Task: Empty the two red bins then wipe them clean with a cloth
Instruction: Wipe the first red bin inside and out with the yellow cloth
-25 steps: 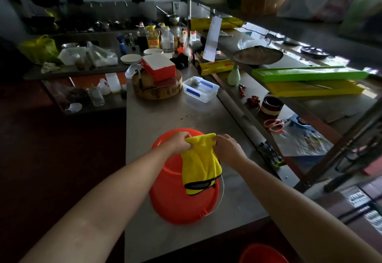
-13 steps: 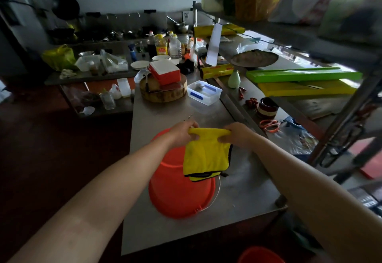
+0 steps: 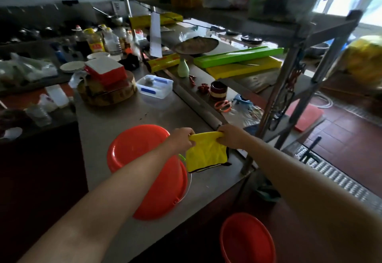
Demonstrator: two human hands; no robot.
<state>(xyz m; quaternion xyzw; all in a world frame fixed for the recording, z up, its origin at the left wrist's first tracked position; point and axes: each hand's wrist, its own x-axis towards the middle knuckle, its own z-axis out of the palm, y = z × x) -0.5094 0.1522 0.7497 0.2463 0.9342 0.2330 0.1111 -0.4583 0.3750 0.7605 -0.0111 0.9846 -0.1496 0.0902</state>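
Note:
A yellow cloth (image 3: 204,155) with a dark edge hangs between my two hands. My left hand (image 3: 182,139) pinches its top left corner and my right hand (image 3: 230,136) pinches its top right corner. The cloth hangs just right of a red bin (image 3: 142,171) that stands on the steel table (image 3: 115,118); my left forearm crosses over the bin. A second red bin (image 3: 247,240) stands on the floor below the table's near corner.
A round wooden block (image 3: 107,92) with a red and white box (image 3: 105,72) and a clear plastic container (image 3: 155,86) sit farther back on the table. A metal rack (image 3: 289,89) with cluttered shelves rises on the right. Bottles (image 3: 99,40) stand at the back.
Both hands carried the cloth to the right, off the bin top and over the table beside it. The view swung right, showing the second bin on the floor.

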